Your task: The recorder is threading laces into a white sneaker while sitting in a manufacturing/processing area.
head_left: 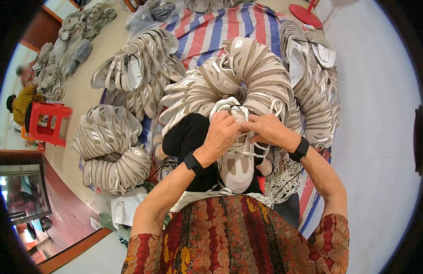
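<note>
A beige and white shoe upper point(237, 171) lies across my lap, its toe toward me. My left hand point(222, 133) is closed at the left edge of the lacing area, fingertips pinched together. Opposite it, my right hand point(271, 131) bends its fingers in a pinch on a white shoelace point(261, 153) at the eyelets. Loose lace runs below my right hand, and a loop of it rises above. The exact grip of the left fingertips is partly hidden, but they press on the shoe upper. I wear a dark band on each wrist.
Ring-shaped bundles of shoe uppers point(266, 77) stand ahead and at the left point(108, 132) and right point(312, 86). A heap of white laces point(284, 180) lies by my right knee. Beneath is a striped sheet point(220, 27). A red stool point(49, 121) and another person point(25, 102) are far left.
</note>
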The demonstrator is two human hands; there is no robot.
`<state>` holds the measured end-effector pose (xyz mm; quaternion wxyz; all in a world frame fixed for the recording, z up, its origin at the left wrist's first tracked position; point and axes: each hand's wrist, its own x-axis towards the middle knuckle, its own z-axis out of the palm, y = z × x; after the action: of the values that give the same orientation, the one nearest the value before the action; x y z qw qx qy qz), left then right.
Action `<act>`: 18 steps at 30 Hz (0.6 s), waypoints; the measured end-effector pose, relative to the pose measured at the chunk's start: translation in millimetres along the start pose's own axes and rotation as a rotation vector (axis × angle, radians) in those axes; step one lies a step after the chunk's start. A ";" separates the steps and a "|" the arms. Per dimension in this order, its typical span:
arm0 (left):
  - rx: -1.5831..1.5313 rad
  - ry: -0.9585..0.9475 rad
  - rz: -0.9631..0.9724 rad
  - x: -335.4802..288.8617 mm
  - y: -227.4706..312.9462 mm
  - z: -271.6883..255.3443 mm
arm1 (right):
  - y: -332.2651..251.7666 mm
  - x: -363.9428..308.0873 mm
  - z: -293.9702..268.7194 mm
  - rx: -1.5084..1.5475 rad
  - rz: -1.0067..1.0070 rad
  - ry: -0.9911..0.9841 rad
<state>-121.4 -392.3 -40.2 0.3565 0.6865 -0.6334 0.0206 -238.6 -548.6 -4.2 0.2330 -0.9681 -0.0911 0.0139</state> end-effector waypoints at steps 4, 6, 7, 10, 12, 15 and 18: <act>-0.013 0.018 0.040 -0.8 2.7 6.9 | 6.7 -7.3 12.1 0.006 0.047 0.054; -0.026 -0.068 0.067 0.0 4.4 11.4 | 11.2 -10.2 16.4 0.073 0.025 0.110; -0.035 -0.039 0.088 0.4 5.1 12.7 | 13.4 -11.8 18.0 0.119 0.053 0.107; -0.015 -0.116 0.080 3.8 7.9 13.8 | 17.8 -15.8 20.7 0.147 0.023 0.136; -0.023 -0.096 0.175 8.5 9.0 13.7 | 19.0 -16.4 20.6 0.184 0.005 0.151; 0.035 -0.212 0.174 11.9 8.6 12.9 | 20.5 -12.3 17.2 0.233 -0.002 0.140; 0.279 -0.208 0.203 -3.2 -14.9 -18.7 | 23.6 -4.5 10.9 0.256 -0.013 0.071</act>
<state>-101.0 -380.8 -34.7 0.1869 0.6601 -0.7239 0.0731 -239.7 -565.1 -24.8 0.3579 -0.9297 -0.0867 -0.0106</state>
